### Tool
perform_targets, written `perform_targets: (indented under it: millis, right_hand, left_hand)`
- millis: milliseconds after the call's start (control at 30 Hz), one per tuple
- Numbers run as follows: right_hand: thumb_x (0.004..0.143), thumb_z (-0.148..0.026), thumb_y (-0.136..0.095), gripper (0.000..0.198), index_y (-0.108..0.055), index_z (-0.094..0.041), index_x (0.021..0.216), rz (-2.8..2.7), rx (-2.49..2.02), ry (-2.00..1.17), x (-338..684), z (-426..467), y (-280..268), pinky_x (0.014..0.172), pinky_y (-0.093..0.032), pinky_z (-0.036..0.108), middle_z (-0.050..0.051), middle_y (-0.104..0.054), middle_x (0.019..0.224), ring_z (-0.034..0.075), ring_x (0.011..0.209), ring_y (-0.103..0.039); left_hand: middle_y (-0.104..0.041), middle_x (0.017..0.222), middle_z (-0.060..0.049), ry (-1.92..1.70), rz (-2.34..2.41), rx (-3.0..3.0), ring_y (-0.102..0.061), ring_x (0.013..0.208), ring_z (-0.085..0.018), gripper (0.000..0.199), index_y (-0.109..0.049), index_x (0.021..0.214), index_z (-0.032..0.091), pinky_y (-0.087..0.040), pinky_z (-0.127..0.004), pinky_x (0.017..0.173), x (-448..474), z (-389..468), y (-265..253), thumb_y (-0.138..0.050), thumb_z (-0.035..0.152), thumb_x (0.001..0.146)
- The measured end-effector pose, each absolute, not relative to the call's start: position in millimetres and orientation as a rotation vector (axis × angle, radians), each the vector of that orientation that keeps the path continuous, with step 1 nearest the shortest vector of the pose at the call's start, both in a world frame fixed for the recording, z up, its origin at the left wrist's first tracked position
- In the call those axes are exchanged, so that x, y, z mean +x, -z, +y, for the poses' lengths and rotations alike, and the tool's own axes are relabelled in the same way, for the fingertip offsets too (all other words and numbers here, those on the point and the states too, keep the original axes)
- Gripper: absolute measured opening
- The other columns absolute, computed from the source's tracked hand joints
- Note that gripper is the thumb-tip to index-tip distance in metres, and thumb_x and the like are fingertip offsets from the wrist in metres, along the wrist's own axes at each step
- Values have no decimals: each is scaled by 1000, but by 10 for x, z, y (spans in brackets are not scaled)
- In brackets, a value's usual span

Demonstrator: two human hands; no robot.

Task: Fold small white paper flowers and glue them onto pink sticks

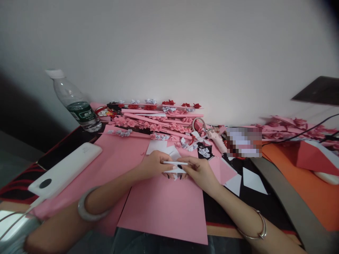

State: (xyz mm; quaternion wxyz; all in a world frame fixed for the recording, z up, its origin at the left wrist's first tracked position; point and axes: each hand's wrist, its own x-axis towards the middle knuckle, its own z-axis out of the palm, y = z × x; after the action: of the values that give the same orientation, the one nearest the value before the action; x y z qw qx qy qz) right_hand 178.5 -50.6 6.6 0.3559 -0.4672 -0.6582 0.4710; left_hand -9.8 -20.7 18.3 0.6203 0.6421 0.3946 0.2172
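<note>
Between the fingertips of my left hand (156, 165) and my right hand (199, 173) is a small white piece of paper (175, 163). Its upper edge looks folded or rolled into a narrow strip. Both hands are closed in a pinch, one at each end of it. They are above a large pink sheet of paper (164, 211). White paper pieces (156, 147) lie just behind my left hand. To the right of my right hand are pink paper squares (224, 170) and a white square (254, 180).
Pink-wrapped stems with folded paper flowers (150, 123) lie along the wall. A pale pink glue gun (217, 140) rests behind my right hand. At left stand a water bottle (82, 112) and a white power bank (66, 169). Orange paper (312, 190) covers the right side.
</note>
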Motion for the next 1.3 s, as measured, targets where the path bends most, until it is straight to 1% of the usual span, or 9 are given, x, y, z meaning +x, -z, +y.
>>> perform_targets:
  millis: [100,233,333,600,733,867,933,1067,1300]
  right_hand:
    - [80,-21,-52,9,-59,-17,77,-1869,-1219,-1148,1764,-516,-116,48,-39,20,-2,-56,58,10,48,-52]
    - [81,-15,-46,16,-49,-17,66,-2093,-1154,-958,1726,-538,-175,49,-30,18,-5,-44,59,8,53,-39]
    - [83,-16,-43,22,-43,-17,61,-2136,-1108,-989,1726,-541,-183,49,-26,19,-5,-36,58,8,53,-33]
    - [83,-32,-48,41,-25,-18,51,-2054,-1134,-1110,1846,-459,-131,45,-18,21,-7,-22,53,7,49,-22]
    - [84,-35,-45,39,-29,-19,53,-1873,-1187,-1017,1901,-401,-143,45,-22,21,-6,-27,51,7,47,-26]
    - [85,-32,-45,16,-50,-18,81,-1817,-1208,-1109,1877,-420,-152,45,-32,20,-5,-47,54,9,45,-42]
    - [86,-32,-43,23,-53,-18,71,-1879,-1242,-1094,1850,-452,-139,44,-33,21,-3,-49,51,9,43,-44]
    - [87,-29,-44,24,-55,-18,68,-1905,-1265,-1013,1822,-494,-108,43,-33,20,-3,-51,49,10,42,-46]
    - [87,-27,-43,27,-53,-18,64,-1897,-1269,-1031,1824,-485,-111,43,-33,20,-3,-51,49,9,41,-46]
  left_hand:
    - [-69,63,-5,-465,908,1548,-66,59,-16,12,-63,71,11,-49,-22,53,-95,-236,-164,-55,20,72]
    - [-68,58,-3,-405,847,1650,-65,56,-16,11,-60,63,13,-44,-19,47,-78,-281,-137,-52,16,71]
    - [-68,57,-3,-379,821,1638,-66,56,-17,14,-55,60,13,-41,-18,44,-66,-302,-140,-54,19,73]
    - [-68,59,-3,-351,722,1402,-65,54,-16,16,-56,66,14,-50,-25,54,-99,-260,-139,-61,27,72]
    - [-69,65,-6,-413,773,1412,-66,59,-16,20,-59,67,12,-50,-24,55,-132,-200,-158,-61,32,72]
    - [-69,68,-7,-490,846,1448,-66,62,-16,22,-60,69,11,-49,-23,56,-116,-175,-169,-59,33,73]
    - [-68,66,-6,-508,857,1483,-65,62,-15,21,-61,70,11,-49,-23,56,-97,-184,-166,-58,32,74]
    - [-65,64,-4,-573,880,1633,-58,58,-12,24,-64,77,12,-41,-20,53,-75,-195,-159,-50,31,79]
    - [-44,49,4,-600,1039,1765,-38,47,-7,25,-54,57,13,-25,-18,45,-62,-164,-167,-53,30,76]
